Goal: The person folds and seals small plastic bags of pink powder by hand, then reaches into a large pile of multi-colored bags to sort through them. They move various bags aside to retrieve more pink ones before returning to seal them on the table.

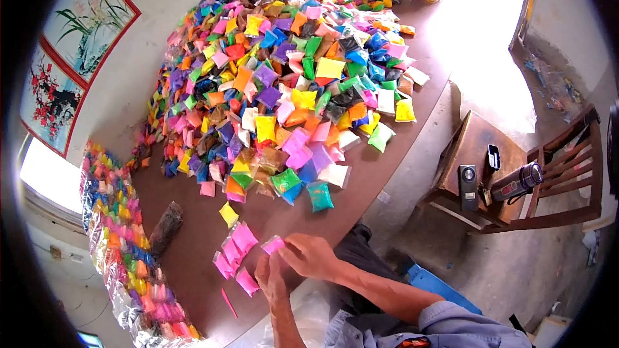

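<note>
A brown counter (387, 161) carries everything at work, with a huge heap (258, 90) of filled packets in many colours spreading over its far part. A row of clear-bagged packets (129, 251) lines its left edge. Off its right edge, a wooden stool (480, 145) holds a flask (518, 182) and a dark device (469, 187).

Both hands meet over the counter beside the edge nearest the person. The right hand (311, 256) has its grip closed on one end of a pink packet (273, 245); the left hand (269, 277) reaches up just below it — whether its fingertips touch, I cannot tell. That packet lies ahead of the left hand and to the left of the right, its long axis running roughly crosswise with a slight slant, and the right hand seems the nearer.

A dark bundle (166, 229) lies toward the left edge. Between it and the hands sit a cluster of pink packets (233, 252), a yellow packet (228, 214) beyond them, and a thin red stick (229, 303) toward the near edge.

Marks show on the flask, too small to read; no brand is legible.
</note>
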Action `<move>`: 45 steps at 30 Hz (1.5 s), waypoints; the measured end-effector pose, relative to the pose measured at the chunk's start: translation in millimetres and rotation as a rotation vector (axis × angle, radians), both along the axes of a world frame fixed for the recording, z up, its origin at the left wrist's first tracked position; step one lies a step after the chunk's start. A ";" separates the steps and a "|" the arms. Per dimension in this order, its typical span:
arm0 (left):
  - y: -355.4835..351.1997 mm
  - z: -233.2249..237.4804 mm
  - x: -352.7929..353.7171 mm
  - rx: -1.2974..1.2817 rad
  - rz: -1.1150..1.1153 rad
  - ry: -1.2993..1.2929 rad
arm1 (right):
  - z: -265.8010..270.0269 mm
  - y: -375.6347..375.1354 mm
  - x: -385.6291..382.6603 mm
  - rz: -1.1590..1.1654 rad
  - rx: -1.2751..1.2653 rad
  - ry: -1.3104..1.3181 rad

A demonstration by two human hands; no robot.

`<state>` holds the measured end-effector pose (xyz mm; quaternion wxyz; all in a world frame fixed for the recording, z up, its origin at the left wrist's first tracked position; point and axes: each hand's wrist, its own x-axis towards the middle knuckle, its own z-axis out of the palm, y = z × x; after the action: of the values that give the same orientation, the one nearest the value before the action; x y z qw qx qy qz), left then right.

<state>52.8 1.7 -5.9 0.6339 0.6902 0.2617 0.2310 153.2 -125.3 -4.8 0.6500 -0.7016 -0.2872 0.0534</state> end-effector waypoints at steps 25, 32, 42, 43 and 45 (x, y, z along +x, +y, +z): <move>-3.0 -6.5 -3.2 0.055 0.140 0.108 | 4.2 8.5 -3.1 -0.061 0.008 -0.038; -10.7 8.4 -0.5 0.160 0.084 0.015 | 2.6 11.0 -8.2 -0.115 -0.050 -0.081; -10.4 14.4 -7.8 0.018 0.058 0.024 | 7.0 11.0 -13.6 -0.141 -0.109 -0.123; -9.8 14.0 -8.6 0.016 0.059 0.020 | 7.5 11.2 -13.5 -0.137 -0.132 -0.120; -8.8 14.0 -9.6 -0.014 0.049 0.029 | 11.9 12.8 -15.2 -0.147 -0.107 -0.095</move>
<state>43.1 -7.1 8.1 0.6289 0.6824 0.2894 0.2346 138.0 -112.5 7.1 0.5994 -0.7563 -0.2619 -0.0125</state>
